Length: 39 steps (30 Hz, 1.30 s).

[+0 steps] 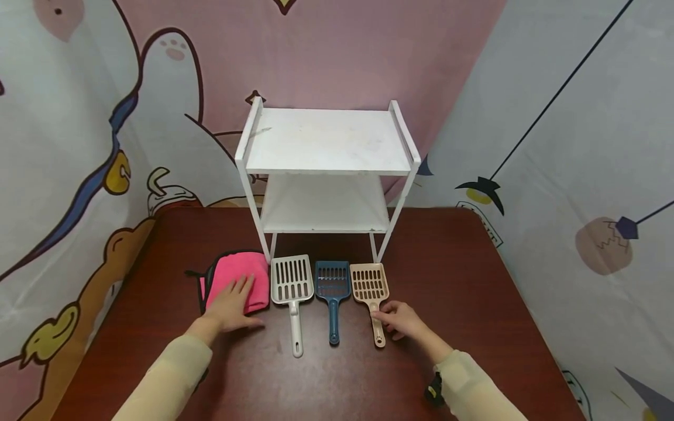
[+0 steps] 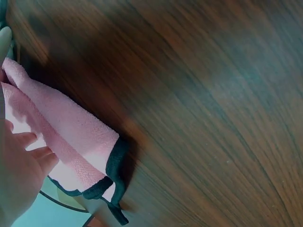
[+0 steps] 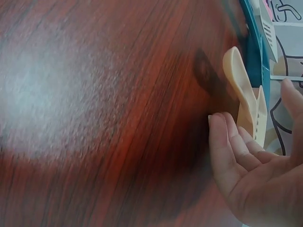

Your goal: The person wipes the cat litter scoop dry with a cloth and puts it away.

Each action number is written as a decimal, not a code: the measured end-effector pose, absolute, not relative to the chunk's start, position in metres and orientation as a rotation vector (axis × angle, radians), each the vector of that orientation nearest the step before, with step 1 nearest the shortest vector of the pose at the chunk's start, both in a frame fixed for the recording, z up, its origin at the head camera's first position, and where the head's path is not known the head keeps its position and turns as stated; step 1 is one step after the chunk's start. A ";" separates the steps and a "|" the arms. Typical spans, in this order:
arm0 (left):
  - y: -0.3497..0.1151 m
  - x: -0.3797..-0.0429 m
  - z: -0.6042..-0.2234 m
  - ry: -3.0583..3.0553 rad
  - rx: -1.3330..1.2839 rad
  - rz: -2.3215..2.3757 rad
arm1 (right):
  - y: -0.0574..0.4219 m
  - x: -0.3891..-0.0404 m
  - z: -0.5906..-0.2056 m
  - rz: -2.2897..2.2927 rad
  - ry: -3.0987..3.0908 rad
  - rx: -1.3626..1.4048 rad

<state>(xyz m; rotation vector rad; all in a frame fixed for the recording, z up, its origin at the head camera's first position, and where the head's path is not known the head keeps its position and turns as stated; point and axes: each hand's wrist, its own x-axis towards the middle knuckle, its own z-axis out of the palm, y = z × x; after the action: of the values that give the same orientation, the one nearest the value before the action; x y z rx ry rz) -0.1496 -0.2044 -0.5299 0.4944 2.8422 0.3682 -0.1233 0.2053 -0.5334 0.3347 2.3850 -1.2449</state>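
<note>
Beige scoop (image 1: 373, 303) met by right hand (image 1: 402, 320), pink cloth (image 1: 250, 264) by left hand (image 1: 229, 307)

On the reddish-brown table (image 1: 253, 380) a row is formed by a white scoop (image 1: 293, 306) at left, a blue scoop (image 1: 333, 303) in the middle and the beige scoop at right; all three handles are pointed to the near side. The beige scoop's handle is overlapped by the right hand's fingertips as seen from the head; thumb and fingers are shown parted from the right wrist; whether the handle is touched cannot be told. The pink cloth, trimmed in black, is laid just left of the white scoop; the left hand is rested on it, fingers spread; the two hands are set well apart. Cream sleeves (image 1: 168, 374) are worn on both arms; the far side is occupied by a white shelf unit (image 1: 326, 140), backed by printed wall covering (image 1: 337, 52).
</note>
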 end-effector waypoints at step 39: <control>-0.237 -0.157 -0.483 3.033 0.366 0.882 | 0.231 -0.114 -0.525 -1.397 2.477 0.193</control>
<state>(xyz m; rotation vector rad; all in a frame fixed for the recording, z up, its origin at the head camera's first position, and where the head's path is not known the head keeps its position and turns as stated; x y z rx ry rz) -0.1566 -0.2373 -0.4827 0.3661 3.0332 0.8820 -0.1138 0.2310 -0.5251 0.1929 2.4768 -1.3974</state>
